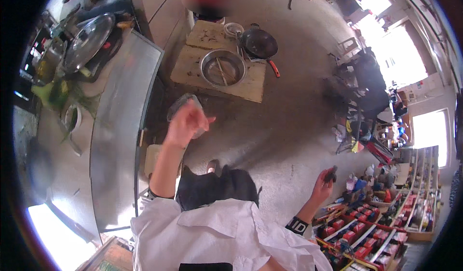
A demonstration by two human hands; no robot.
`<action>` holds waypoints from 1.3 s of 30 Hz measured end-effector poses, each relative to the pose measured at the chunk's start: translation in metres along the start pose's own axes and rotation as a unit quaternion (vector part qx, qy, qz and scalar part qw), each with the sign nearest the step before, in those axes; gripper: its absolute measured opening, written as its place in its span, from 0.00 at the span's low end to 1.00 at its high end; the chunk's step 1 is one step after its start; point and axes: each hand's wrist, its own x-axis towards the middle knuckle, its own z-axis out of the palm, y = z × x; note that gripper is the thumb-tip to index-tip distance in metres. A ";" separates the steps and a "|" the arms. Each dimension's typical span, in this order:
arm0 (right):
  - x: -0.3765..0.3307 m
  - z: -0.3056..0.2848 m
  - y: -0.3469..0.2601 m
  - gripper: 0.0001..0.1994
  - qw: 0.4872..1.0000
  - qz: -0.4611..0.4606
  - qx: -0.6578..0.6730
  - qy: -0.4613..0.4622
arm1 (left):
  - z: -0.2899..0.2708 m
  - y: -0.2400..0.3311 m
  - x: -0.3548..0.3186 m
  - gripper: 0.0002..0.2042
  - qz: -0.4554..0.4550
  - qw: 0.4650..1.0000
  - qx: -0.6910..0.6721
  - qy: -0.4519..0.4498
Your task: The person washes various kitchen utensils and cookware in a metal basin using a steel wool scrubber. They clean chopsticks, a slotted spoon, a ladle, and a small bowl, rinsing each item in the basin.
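Right hand (322,189): fingers closed on a small dark object (331,175); judged light, best pinched by its sides. Left hand (187,125): clear plastic item (176,108) met at the fingers, whether gripped cannot be told; likely light, thin, slippery, best taken by an edge. Left of this hand, the metal-edged surface (120,112) could be knocked; between the hands, sideways room is given by floor (251,131). Beyond the left hand: metal basin (236,72), then dark wok (260,43).

Underfoot: we see grey concrete floor (294,102) | left: our long grey desk (123,97) | right: pale wall (440,100), glaring windows (405,54) | lower right: divided display rack (419,236) | light: daylight, strongest from the right.
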 end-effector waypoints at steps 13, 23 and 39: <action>0.293 0.031 0.278 0.20 0.964 0.253 -0.079 0.015 | -0.131 -0.229 0.249 0.18 -0.156 0.926 0.183 0.290; 0.404 -0.022 0.477 0.19 0.854 0.477 -0.183 0.098 | -0.180 -0.337 0.426 0.33 -0.214 0.647 0.439 0.586; 0.407 -0.118 0.608 0.27 0.462 0.418 -0.718 -0.311 | -0.222 -0.365 0.433 0.14 -0.154 0.695 0.415 0.567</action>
